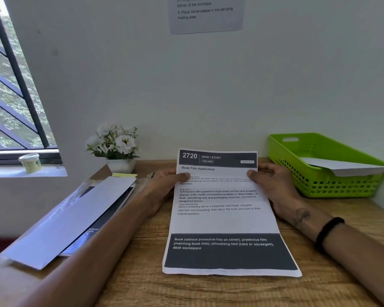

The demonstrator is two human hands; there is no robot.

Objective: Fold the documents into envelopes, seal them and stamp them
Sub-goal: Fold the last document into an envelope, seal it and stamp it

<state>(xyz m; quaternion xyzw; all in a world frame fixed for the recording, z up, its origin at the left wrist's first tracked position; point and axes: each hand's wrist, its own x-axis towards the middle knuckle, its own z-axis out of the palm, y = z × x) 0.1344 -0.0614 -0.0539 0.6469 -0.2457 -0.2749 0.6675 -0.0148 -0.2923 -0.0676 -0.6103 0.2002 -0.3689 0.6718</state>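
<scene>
White printed document sheet with dark header and footer bands (224,218) lay on wooden worktop (142,284), far end raised. Left hand (164,187) and right hand (273,185) each pinched a far corner. Risk: uneven pull, skewed crease, poor fit in white envelope (71,220) lying left.

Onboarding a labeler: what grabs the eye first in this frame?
The printed sheet at the middle of the desk, its far end lifted, pinched at the edges by the left hand and the right hand. Next, the bright green basket at the right against the wall, with white paper inside. Envelopes lie at the left.
</scene>
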